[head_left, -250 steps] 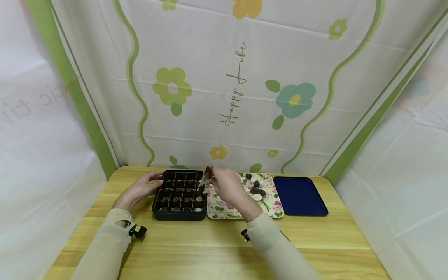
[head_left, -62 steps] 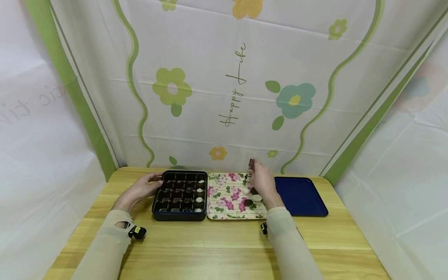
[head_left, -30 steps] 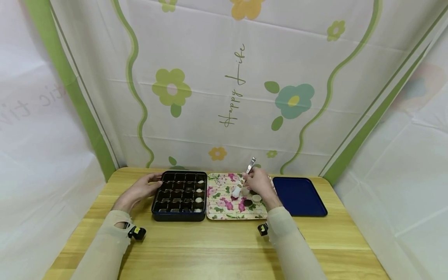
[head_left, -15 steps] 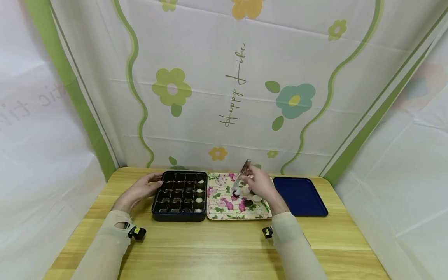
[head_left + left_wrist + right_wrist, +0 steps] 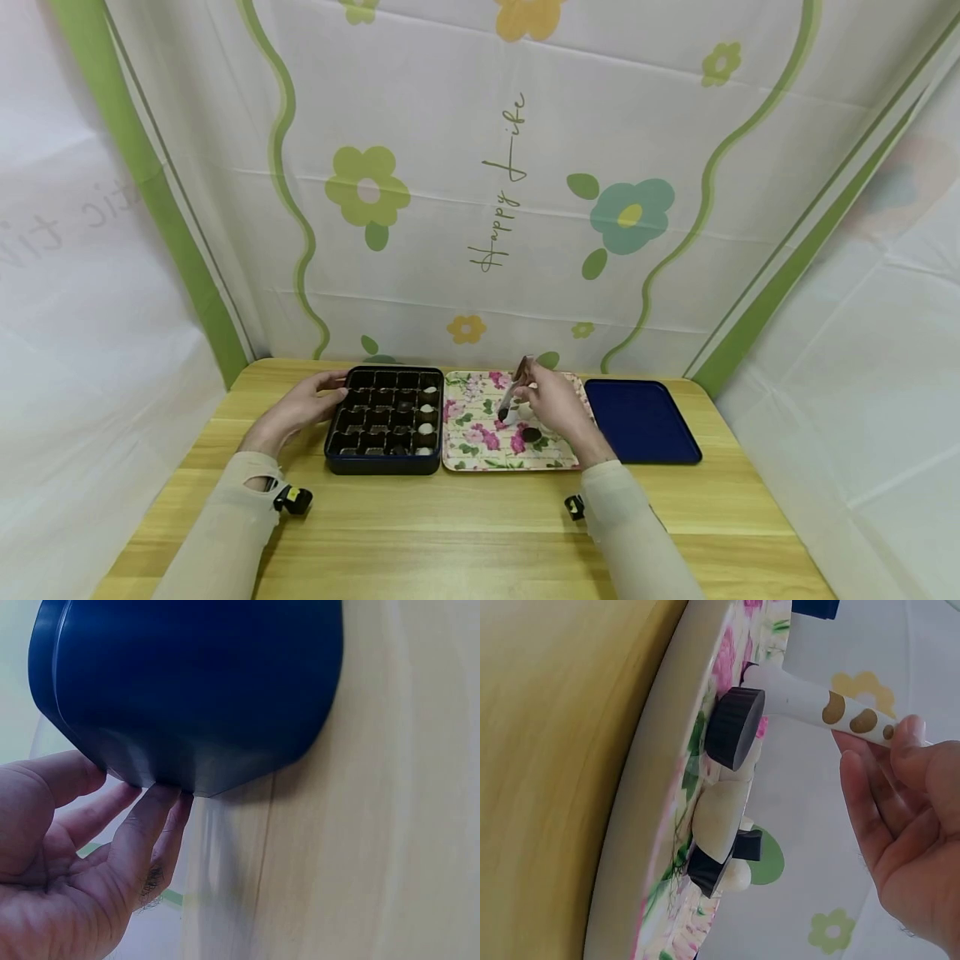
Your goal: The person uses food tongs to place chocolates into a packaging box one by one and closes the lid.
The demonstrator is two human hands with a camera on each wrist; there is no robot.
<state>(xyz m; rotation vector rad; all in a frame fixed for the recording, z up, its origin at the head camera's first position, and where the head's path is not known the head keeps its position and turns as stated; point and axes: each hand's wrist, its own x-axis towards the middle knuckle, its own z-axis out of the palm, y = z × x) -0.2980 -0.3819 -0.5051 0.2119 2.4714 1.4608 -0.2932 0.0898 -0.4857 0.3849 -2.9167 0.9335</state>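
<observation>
My left hand (image 5: 303,408) rests at the left side of a dark blue box (image 5: 382,467), its fingertips against the wall (image 5: 172,742) and the thumb near the rim. Inside the box is a black divided insert, with white and dark chocolates in the right-hand columns. My right hand (image 5: 558,404) pinches tongs (image 5: 802,697) with a white head and brown spots. The tongs' tips are at a dark chocolate (image 5: 503,413), low over the floral tray (image 5: 465,425). Near them on the tray lie a round dark chocolate (image 5: 735,727) and a pale domed one (image 5: 720,817).
A flat blue lid (image 5: 641,421) lies right of the floral tray, which stands between it and the box. All are near the back edge of the wooden table (image 5: 442,533). A printed curtain (image 5: 450,208) hangs behind.
Compared with 8.3 s ago, the box's right column holds more white pieces. Over the last two seconds, my right hand brought the tongs left across the tray to a dark chocolate. The left hand stayed.
</observation>
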